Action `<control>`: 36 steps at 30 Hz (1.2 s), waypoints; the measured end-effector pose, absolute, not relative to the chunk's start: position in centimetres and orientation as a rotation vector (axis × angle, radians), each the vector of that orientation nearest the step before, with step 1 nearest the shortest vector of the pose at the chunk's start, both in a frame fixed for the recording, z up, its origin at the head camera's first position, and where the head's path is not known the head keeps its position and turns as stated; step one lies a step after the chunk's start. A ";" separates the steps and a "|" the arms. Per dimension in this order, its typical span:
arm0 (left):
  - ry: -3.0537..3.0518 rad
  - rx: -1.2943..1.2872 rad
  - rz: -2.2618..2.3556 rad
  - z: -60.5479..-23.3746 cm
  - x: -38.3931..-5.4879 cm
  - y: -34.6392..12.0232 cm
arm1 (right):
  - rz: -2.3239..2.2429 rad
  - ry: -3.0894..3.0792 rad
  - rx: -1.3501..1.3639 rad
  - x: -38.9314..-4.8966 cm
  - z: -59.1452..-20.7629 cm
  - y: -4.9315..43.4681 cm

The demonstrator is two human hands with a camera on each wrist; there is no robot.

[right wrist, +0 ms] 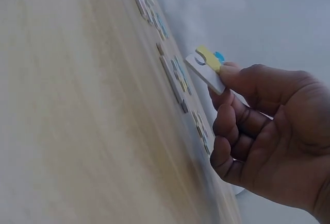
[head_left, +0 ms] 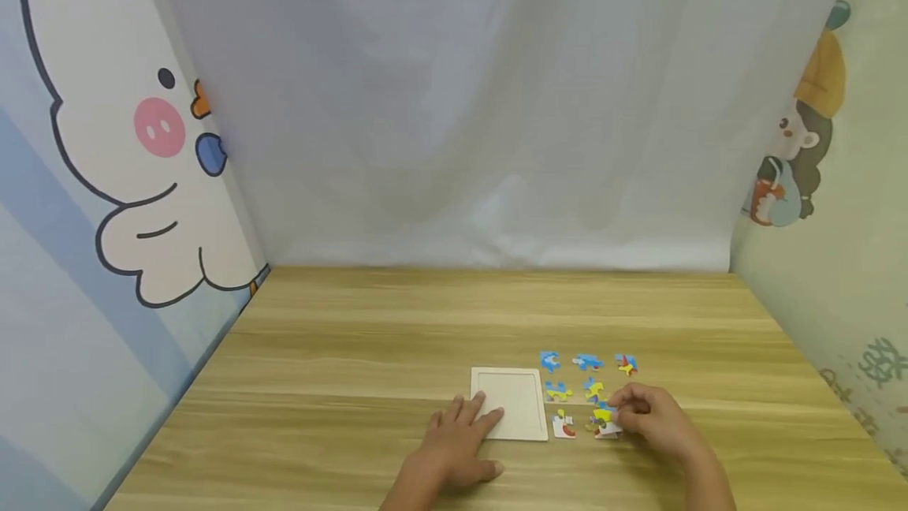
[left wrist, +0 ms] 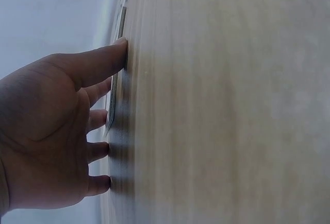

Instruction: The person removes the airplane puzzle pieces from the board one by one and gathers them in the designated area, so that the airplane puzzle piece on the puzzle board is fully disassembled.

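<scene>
My right hand [head_left: 663, 420] pinches a jigsaw piece [right wrist: 206, 68] between thumb and index finger. Yellow, blue and white show on that piece, which is raised above the tabletop and tilted in the right wrist view. Beneath it in the head view, another white piece [head_left: 607, 434] is partly covered. My left hand [head_left: 457, 444] lies with fingers spread at the left side of a square wooden puzzle tray [head_left: 514, 408]. Its index finger and thumb reach over the tray's edge, and the tray's recess shows bare wood.
Several loose jigsaw pieces lie in rough rows right of the tray, among them a blue one [head_left: 549, 361], a red-and-yellow one [head_left: 627, 364] and a white-and-red one [head_left: 563, 425]. A white curtain [head_left: 482, 140] hangs behind the wooden table [head_left: 340, 353]. Cartoon-printed walls flank both sides.
</scene>
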State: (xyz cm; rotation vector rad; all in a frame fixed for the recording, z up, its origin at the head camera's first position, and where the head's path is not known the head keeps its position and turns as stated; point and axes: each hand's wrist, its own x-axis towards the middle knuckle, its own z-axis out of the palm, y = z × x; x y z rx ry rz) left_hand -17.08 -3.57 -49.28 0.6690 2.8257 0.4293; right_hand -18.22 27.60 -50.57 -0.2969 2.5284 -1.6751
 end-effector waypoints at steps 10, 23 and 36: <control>2.822 0.675 0.435 -49.1 -16.9 -3.6 | -1.714 2.540 -0.162 -17.3 -51.2 29.9; 2.787 0.642 0.438 -49.4 -17.3 -3.5 | -1.671 2.545 -0.067 -16.9 -51.5 31.3; 2.796 0.649 0.488 -49.7 -17.2 -3.6 | -1.649 2.581 -0.038 -16.9 -51.9 31.5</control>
